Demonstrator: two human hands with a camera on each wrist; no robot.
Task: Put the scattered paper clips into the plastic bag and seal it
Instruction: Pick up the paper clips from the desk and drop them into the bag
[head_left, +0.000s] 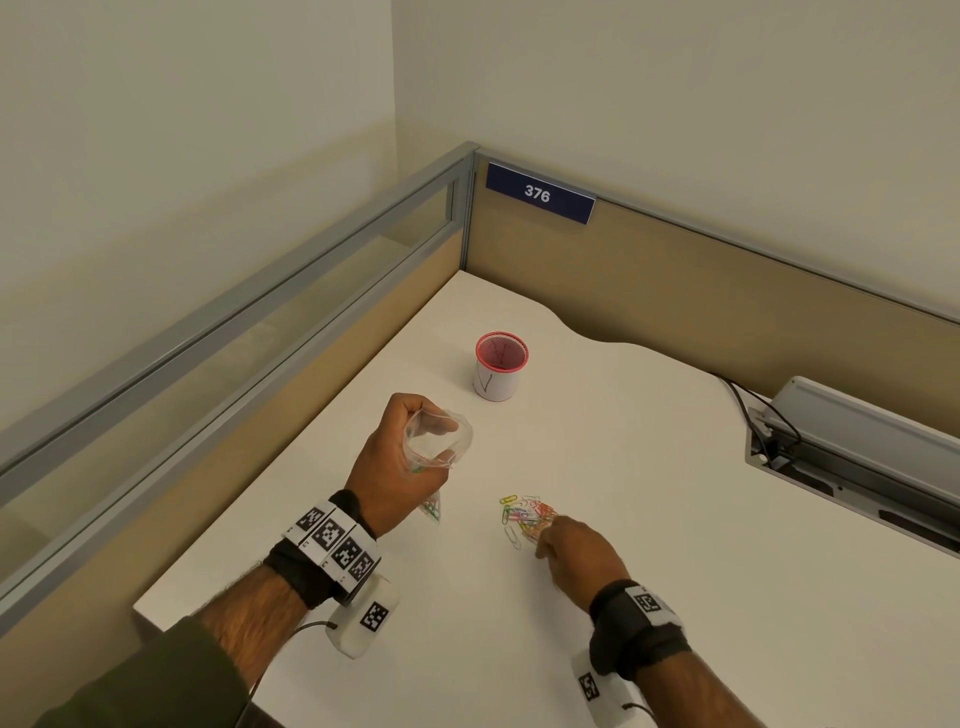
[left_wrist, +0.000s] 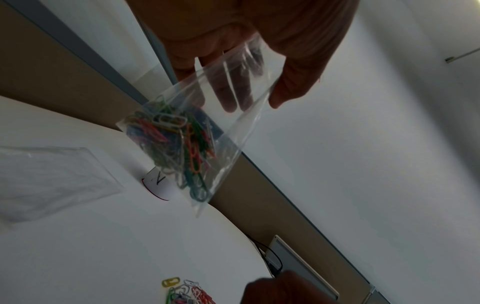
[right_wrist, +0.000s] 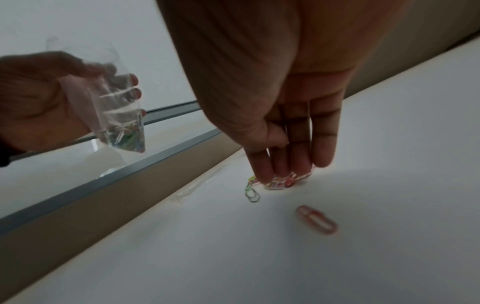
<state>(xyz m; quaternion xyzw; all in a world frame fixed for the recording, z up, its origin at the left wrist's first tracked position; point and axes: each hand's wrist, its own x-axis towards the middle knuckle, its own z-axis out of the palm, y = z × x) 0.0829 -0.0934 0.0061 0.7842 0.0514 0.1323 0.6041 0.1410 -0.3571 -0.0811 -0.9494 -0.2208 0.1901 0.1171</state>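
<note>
left hand (head_left: 400, 457): held the plastic bag (head_left: 435, 441) up off the desk (head_left: 675, 597), mouth open, fingers curled round it
bag contents: coloured clips (left_wrist: 179, 144) sat at the bottom
right hand (head_left: 576, 551): fingertips down on the paper clips (head_left: 524, 517) on the desk, pinching at the pile
cup (head_left: 498, 366): stood behind, well apart

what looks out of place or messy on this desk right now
Only the loose paper clips heaped on the desk under the right hand; the rest already sit in the open plastic bag the left hand holds.
</note>
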